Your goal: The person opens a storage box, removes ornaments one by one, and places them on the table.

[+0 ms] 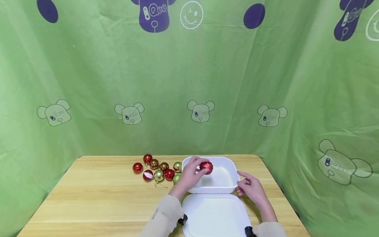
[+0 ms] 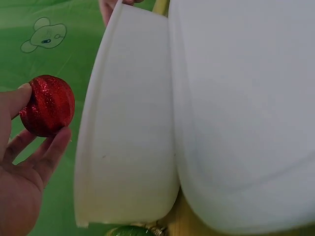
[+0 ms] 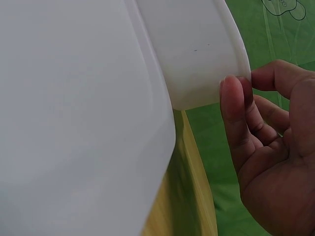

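My left hand (image 1: pixel 190 174) pinches a red glittery Christmas ball (image 1: pixel 206 168) between thumb and fingers, above the left part of a white plastic box (image 1: pixel 213 190). In the left wrist view the striped ball (image 2: pixel 47 105) shows beyond the box's rim, apart from its wall. At the box's right side, my right hand (image 1: pixel 250 188) grips the rim, with bent fingers and thumb close on the edge; the right wrist view shows the same hand (image 3: pixel 275 147) there. A white lid (image 1: pixel 214 214) lies in front of the box, under my forearms.
Left of the box lie several Christmas balls: red ones (image 1: pixel 137 168), brown-gold ones (image 1: pixel 154 164), a gold one (image 1: pixel 159 175), a red-and-white one (image 1: pixel 148 175) and a green one (image 1: pixel 176 179). The wooden table (image 1: pixel 103 197) ends at a green printed curtain (image 1: pixel 165 138).
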`<state>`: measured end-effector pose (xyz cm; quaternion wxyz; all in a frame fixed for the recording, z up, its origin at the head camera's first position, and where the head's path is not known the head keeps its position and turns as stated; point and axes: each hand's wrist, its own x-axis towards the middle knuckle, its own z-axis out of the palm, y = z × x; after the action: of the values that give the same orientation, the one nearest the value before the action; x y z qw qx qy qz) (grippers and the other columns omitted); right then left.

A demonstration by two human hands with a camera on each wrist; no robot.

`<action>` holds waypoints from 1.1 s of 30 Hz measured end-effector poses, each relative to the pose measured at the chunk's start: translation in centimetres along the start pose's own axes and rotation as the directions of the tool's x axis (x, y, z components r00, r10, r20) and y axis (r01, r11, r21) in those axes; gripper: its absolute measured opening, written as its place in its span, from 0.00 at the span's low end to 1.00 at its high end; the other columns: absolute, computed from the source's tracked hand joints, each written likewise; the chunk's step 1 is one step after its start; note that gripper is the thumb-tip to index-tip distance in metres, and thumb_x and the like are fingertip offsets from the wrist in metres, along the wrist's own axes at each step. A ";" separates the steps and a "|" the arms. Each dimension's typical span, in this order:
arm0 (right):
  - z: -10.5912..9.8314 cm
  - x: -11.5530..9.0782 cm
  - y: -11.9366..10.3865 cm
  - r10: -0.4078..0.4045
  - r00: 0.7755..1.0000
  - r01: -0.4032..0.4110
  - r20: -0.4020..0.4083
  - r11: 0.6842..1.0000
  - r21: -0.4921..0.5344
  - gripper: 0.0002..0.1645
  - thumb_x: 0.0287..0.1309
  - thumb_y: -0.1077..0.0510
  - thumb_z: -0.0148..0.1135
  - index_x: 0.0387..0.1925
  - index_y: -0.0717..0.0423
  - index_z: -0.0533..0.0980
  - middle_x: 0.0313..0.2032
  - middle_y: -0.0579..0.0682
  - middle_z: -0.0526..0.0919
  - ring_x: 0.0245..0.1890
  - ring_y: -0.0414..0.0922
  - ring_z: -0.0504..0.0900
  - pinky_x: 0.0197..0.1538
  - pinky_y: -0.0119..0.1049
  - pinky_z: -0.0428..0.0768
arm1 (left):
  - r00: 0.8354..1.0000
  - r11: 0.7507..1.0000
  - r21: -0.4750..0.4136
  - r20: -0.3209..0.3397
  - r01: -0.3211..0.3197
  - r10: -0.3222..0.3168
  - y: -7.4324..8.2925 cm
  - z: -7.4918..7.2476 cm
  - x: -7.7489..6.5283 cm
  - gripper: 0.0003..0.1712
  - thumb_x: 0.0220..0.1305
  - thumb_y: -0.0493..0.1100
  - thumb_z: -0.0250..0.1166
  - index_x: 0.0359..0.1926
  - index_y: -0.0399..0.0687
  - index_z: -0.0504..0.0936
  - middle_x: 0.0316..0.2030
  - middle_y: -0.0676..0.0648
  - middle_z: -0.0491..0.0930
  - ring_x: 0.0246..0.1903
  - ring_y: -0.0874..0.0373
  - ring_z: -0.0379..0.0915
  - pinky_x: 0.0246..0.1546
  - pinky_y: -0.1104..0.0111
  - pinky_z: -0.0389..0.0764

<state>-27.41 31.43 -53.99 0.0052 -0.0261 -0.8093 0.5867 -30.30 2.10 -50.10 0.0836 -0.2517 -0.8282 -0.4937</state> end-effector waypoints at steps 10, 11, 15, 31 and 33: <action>0.1 -0.1 -0.2 0.006 1.000 -0.007 -0.005 1.000 -0.009 0.34 0.69 0.67 0.61 0.74 0.64 0.65 0.32 0.58 0.85 0.27 0.45 0.85 0.35 0.37 0.90 | 0.998 0.999 -0.039 -0.057 0.022 -0.024 -1.1 -3.3 -1.2 0.24 0.73 0.46 0.66 0.67 0.55 0.78 0.58 0.48 0.75 0.56 0.54 0.78 0.56 0.69 0.84; 0.1 -0.1 -0.2 0.009 1.000 -0.009 -0.005 1.000 -0.011 0.34 0.69 0.67 0.61 0.74 0.64 0.65 0.32 0.58 0.85 0.27 0.45 0.85 0.35 0.37 0.90 | 0.997 0.999 -0.039 -0.066 0.024 -0.027 -1.2 -3.7 -1.4 0.24 0.72 0.46 0.66 0.67 0.55 0.78 0.58 0.48 0.75 0.57 0.54 0.78 0.56 0.69 0.85; 0.1 -0.2 -0.2 0.012 1.000 -0.012 -0.004 1.000 -0.011 0.34 0.69 0.68 0.60 0.74 0.64 0.65 0.33 0.59 0.84 0.28 0.45 0.85 0.35 0.37 0.90 | 0.994 0.998 -0.050 -0.101 0.030 -0.035 -1.7 -5.2 -2.2 0.24 0.72 0.46 0.66 0.67 0.52 0.79 0.58 0.47 0.75 0.56 0.54 0.79 0.55 0.69 0.85; 0.1 -0.4 -0.3 0.007 1.000 -0.007 -0.003 1.000 0.004 0.34 0.67 0.69 0.61 0.73 0.64 0.66 0.33 0.61 0.84 0.27 0.45 0.85 0.35 0.38 0.90 | 0.969 0.991 -0.068 -0.213 0.112 -0.124 -4.2 -10.3 -5.5 0.24 0.71 0.42 0.67 0.65 0.51 0.79 0.59 0.44 0.74 0.61 0.47 0.76 0.62 0.54 0.83; 0.1 -0.4 -0.4 0.008 1.000 -0.008 -0.001 1.000 0.001 0.34 0.67 0.69 0.61 0.73 0.64 0.66 0.33 0.61 0.84 0.27 0.45 0.85 0.35 0.38 0.90 | 0.964 0.990 -0.070 -0.227 0.123 -0.136 -4.5 -10.9 -5.9 0.24 0.70 0.42 0.67 0.65 0.51 0.79 0.58 0.44 0.74 0.61 0.47 0.76 0.62 0.54 0.83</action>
<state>-27.03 31.19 -53.66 0.0035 -0.0297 -0.8089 0.5872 -28.66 -11.03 -50.49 0.1400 -0.1401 -0.8137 -0.5465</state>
